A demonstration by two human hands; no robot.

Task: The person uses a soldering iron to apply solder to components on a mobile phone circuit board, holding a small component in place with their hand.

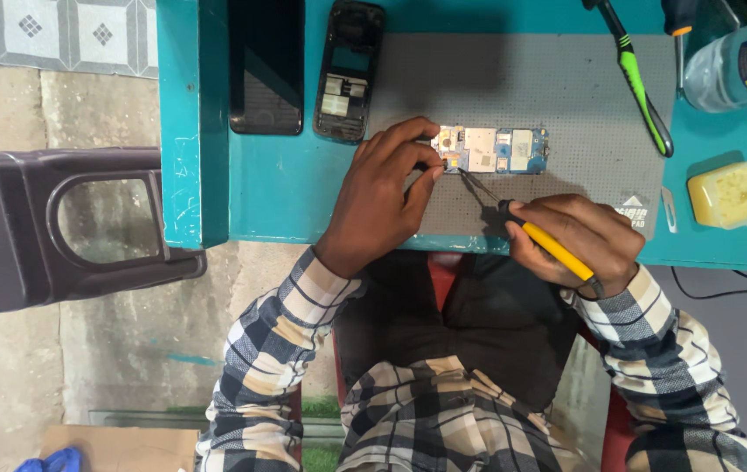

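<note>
1. Your shirt is a long-sleeved plaid in navy, white and tan, the checks large and crossed by thin dark lines.
2. Both sleeves run down to the wrists, and each ends in a buttoned cuff of the same check, with broad navy and white bars.
3. Your left hand (379, 194) and right hand (576, 240) are bare: no gloves, rings or watch show.
4. The front of the shirt hangs open in the middle, and its checked panels fall to either side.
5. A plain black garment shows between the panels, over your lap.
</note>
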